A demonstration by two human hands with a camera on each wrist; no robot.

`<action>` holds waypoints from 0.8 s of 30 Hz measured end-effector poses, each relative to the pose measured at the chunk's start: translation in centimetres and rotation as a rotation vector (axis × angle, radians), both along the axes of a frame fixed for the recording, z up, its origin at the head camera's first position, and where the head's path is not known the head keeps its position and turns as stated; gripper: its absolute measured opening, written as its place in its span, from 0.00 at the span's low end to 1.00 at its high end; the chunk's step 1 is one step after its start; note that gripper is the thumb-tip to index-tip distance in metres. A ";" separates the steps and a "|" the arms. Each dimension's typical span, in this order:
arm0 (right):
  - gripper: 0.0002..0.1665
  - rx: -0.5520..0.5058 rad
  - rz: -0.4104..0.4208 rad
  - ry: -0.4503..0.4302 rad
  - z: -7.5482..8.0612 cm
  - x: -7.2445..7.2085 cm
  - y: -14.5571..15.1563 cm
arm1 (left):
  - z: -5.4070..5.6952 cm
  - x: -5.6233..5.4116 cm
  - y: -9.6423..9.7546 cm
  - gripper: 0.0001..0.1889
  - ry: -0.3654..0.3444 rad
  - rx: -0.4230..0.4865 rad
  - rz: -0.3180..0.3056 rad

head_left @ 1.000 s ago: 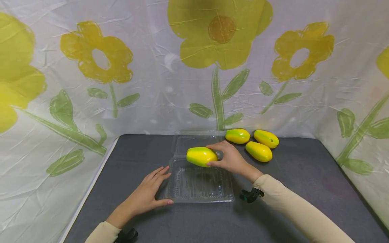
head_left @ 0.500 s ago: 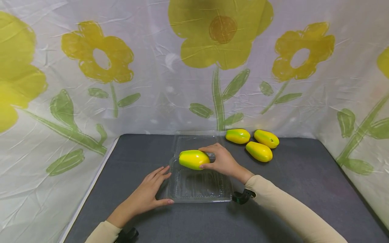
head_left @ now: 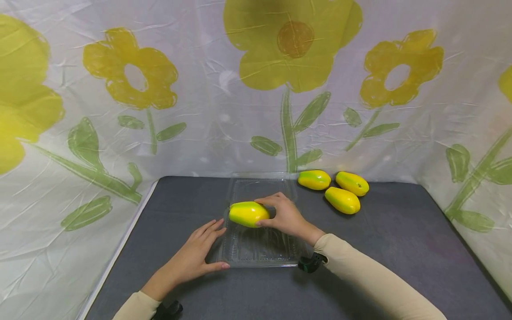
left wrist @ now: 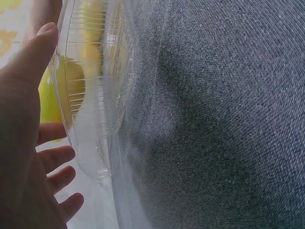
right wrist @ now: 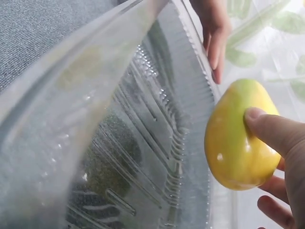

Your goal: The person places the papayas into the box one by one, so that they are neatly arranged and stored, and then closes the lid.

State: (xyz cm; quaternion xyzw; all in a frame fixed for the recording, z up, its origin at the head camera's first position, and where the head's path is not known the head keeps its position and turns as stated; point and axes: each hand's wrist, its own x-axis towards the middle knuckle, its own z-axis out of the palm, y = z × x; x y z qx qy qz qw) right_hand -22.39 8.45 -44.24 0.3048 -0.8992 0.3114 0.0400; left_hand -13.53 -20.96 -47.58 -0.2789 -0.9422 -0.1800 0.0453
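My right hand (head_left: 286, 216) holds a yellow-green papaya (head_left: 245, 214) above a clear plastic clamshell box (head_left: 264, 266), thumb on one side and fingers on the other. In the right wrist view the held papaya (right wrist: 237, 143) hangs over the ribbed base, the thumb pressing its skin. The box lies unfolded, its lid (head_left: 256, 187) laid back toward the wall. At the box's left edge is my left hand (head_left: 194, 255), fingers spread and fairly straight. Seen from the left wrist, that hand (left wrist: 28, 129) is beside the clear side wall (left wrist: 86, 100); whether it touches is unclear.
Three more papayas lie at the back right: one (head_left: 314, 180) close to the lid, one (head_left: 352, 183) farther right, and one (head_left: 342, 200) in front. A dark grey cloth (head_left: 384, 249) covers the table. Behind it hangs a flower-printed curtain (head_left: 208, 133).
My right hand has carried the papaya leftward and slightly toward me over the box. My left hand, the box and the other papayas stay in place.
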 end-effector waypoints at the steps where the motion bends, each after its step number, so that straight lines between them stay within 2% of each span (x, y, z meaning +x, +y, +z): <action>1: 0.38 -0.001 -0.001 0.000 -0.1 0.0 -0.1 | 0.0 0.0 0.0 0.49 0.002 -0.001 -0.001; 24: 0.38 0.072 -0.025 0.056 -1.4 0.7 -0.9 | 0.1 0.3 0.2 0.47 0.010 -0.012 0.027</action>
